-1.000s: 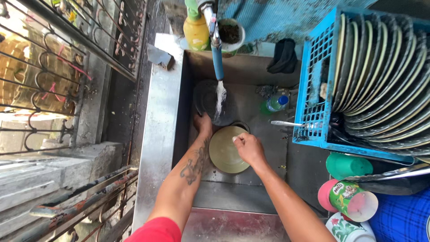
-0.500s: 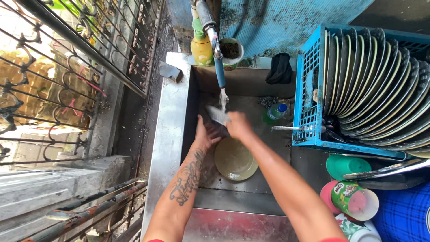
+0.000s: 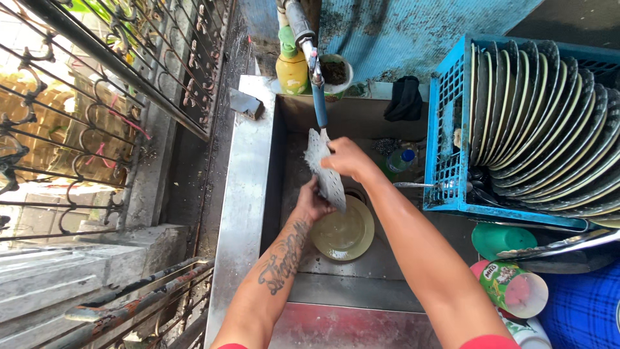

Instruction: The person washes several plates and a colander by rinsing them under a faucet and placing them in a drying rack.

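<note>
Gripping a grey perforated plate beneath the tap (water running), right hand closed on its upper edge, left hand closed lower down, above the yellow dish in the sink.

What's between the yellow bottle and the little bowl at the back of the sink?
The tap hangs between the yellow bottle and the bowl, seen from the head camera.

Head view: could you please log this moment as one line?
left hand: holds grey plate | right hand: on plate | under faucet | yellow plate in sink
</note>
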